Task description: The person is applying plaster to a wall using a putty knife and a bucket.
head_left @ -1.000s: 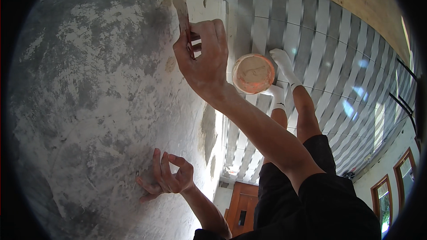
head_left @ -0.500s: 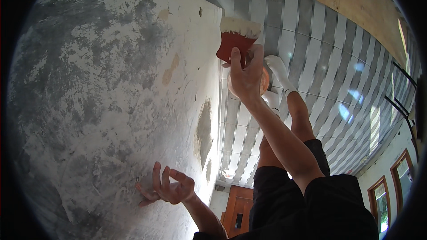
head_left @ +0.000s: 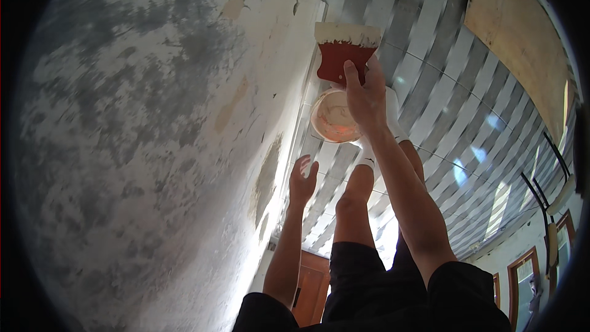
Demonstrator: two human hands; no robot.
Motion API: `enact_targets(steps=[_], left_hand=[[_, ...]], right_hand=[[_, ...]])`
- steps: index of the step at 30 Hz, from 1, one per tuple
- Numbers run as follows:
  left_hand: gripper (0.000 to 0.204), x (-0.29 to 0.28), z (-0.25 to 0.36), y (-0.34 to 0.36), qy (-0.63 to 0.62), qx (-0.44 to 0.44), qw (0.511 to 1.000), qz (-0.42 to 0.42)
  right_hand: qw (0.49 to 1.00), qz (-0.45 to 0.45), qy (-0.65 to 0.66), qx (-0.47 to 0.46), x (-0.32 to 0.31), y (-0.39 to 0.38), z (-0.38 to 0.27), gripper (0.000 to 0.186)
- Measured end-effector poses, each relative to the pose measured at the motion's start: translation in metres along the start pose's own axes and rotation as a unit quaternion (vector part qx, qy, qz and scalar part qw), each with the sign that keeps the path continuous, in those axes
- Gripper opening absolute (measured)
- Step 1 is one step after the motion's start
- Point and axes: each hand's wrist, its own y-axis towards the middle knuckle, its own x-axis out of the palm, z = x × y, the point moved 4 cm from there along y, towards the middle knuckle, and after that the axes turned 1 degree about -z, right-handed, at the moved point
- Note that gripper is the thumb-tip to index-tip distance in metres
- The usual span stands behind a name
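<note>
My right hand (head_left: 365, 98) grips a wide red-handled scraper (head_left: 344, 61), its pale blade streaked with compound and held over the floor beside the wall edge. Just below it sits a round bucket (head_left: 329, 117) with beige compound inside and orange marks, partly behind my hand. My left hand (head_left: 303, 178) hangs near the wall edge, below the bucket in the picture, fingers loosely curved and apart with nothing seen in them. The wall (head_left: 123, 135) on the left is mottled grey and white with bare patches.
Striped grey tiled floor (head_left: 424, 37) lies under my socked feet and bare legs. A wooden board (head_left: 516, 37) is at upper right, black bars (head_left: 553, 154) at the right edge. A wooden door (head_left: 310, 276) and wood-framed openings (head_left: 513, 276) show toward the bottom.
My right hand has left the wall and moved right with the scraper, turned face-on, over the bucket. My left hand has come off the wall, moving up and right toward the bucket.
</note>
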Motion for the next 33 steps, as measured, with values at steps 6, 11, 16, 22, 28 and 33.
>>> enact_targets(steps=[6, 11, 16, 22, 28, 33], left_hand=[[0.093, 0.074, -0.108, 0.134, 0.130, -0.176, 0.976, -0.015], [0.105, 0.083, -0.146, 0.236, 0.033, -0.057, 0.997, 0.041], [0.093, 0.147, -0.130, 0.221, 0.085, -0.323, 0.922, 0.197], [0.073, 0.128, -0.119, 0.228, 0.210, -0.269, 0.930, 0.137], [0.030, 0.085, -0.114, 0.230, 0.226, 0.147, 0.954, 0.128], [0.019, 0.113, -0.038, 0.156, 0.155, 0.114, 0.979, 0.071]], right_hand=[[0.991, -0.100, -0.093, 0.009, -0.033, 0.020, 0.019, 0.028], [0.986, -0.157, -0.050, -0.008, -0.006, 0.027, 0.018, 0.029], [0.992, -0.114, -0.040, -0.025, -0.044, 0.035, 0.033, 0.030], [0.996, -0.060, -0.067, -0.013, -0.087, 0.031, 0.054, 0.032], [0.990, -0.047, -0.107, 0.079, -0.103, 0.001, 0.068, 0.030], [0.941, -0.081, -0.299, 0.136, -0.136, -0.019, 0.073, 0.024]])
